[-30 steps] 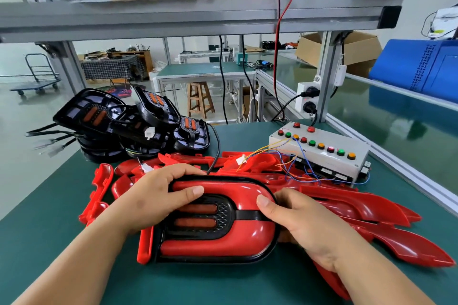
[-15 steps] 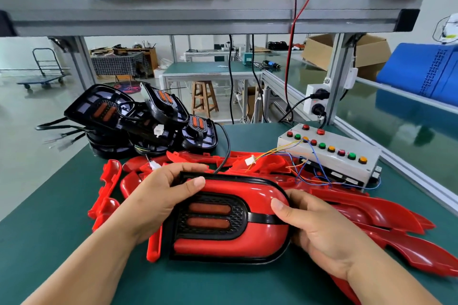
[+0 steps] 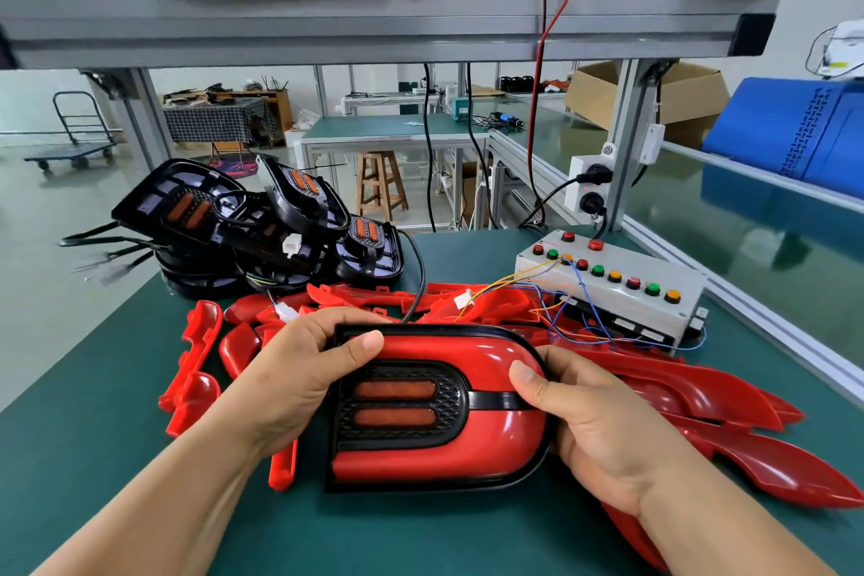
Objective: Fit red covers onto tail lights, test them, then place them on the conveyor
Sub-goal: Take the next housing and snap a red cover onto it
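A tail light with a red cover fitted (image 3: pixel 435 449) sits in front of me over the green table, its black mesh centre holding two orange strips. My left hand (image 3: pixel 299 379) grips its left end, thumb pressed on the cover's top face. My right hand (image 3: pixel 589 421) grips its right end, thumb on the black band. A black cable runs from its back edge. Loose red covers (image 3: pixel 729 407) lie behind and to the right. Bare black tail lights (image 3: pixel 243 220) are heaped at the back left. The grey test box with coloured buttons (image 3: pixel 612 290) stands at the back right.
More red cover pieces (image 3: pixel 196 360) lie on the left of the table. Coloured wires (image 3: pixel 551 309) trail from the test box over the covers. A metal shelf beam (image 3: pixel 374 28) crosses overhead with a power supply on it. The conveyor (image 3: pixel 757 220) runs along the right.
The covered tail light has come slightly nearer and more square to me. Both hands stay on its ends, and the left thumb has slid onto the cover's upper edge.
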### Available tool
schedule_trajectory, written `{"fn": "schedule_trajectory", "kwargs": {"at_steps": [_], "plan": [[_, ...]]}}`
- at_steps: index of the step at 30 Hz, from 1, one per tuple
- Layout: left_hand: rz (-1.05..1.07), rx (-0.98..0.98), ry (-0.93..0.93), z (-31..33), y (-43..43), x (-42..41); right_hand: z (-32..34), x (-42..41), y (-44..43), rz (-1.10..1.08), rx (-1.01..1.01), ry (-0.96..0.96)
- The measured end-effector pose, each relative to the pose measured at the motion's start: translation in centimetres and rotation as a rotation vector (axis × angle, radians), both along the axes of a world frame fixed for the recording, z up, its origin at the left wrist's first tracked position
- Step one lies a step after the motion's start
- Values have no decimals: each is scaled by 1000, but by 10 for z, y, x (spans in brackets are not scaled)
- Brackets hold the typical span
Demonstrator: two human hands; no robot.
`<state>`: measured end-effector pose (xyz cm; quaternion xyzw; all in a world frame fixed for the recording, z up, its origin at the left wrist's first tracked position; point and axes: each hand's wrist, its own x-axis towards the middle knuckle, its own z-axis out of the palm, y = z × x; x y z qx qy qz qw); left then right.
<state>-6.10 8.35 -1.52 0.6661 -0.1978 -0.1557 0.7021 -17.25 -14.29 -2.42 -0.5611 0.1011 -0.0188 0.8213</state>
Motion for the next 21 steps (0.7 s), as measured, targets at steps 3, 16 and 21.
{"fn": "schedule_trajectory", "kwargs": {"at_steps": [3, 16, 21], "plan": [[10, 13, -54, -1, -2, -1, -1, 1, -1, 25, 13, 19], [-123, 49, 6, -2, 5, -1, 15, 11, -1, 41, -60, 141], [-119, -9, 82, -4, 7, 1, 22, 20, -1, 117, -142, 137]]}}
